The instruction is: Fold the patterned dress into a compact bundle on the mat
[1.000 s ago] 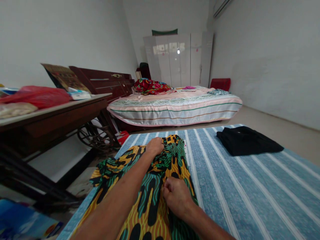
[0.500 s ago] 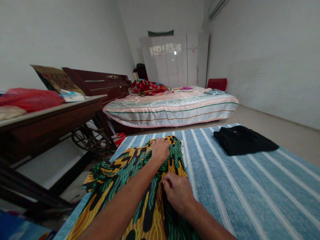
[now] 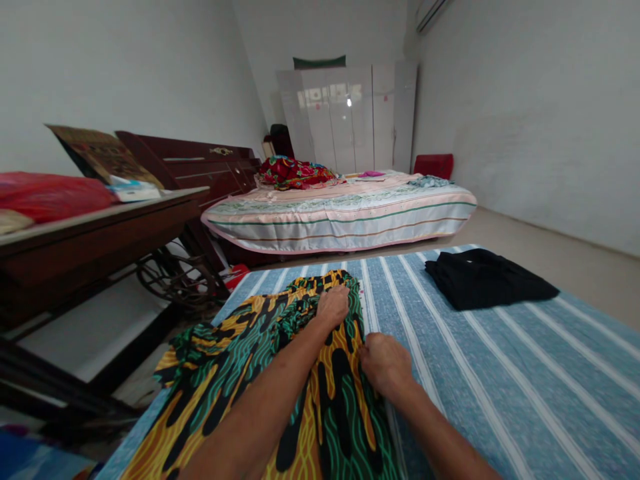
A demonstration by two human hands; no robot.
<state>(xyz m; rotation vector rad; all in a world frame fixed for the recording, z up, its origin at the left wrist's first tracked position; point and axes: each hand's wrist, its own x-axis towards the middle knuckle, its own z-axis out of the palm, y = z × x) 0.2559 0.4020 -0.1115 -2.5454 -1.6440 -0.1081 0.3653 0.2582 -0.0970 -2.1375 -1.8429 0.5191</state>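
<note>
A patterned cloth in green, yellow and black lies spread on the blue striped sheet in front of me. My left hand reaches to its far end, fingers closed on a bunched fold of the fabric. My right hand sits nearer, at the cloth's right edge, fingers curled and pinching that edge. Both forearms stretch over the cloth.
A folded black garment lies on the sheet at the right. A dark wooden table with a red bag stands left. Beyond are a bed with red bedding, a white wardrobe and a red box.
My left hand has drawn the far fold to the right. My right hand has slid from the cloth's middle to its right edge, pulling the fabric flatter.
</note>
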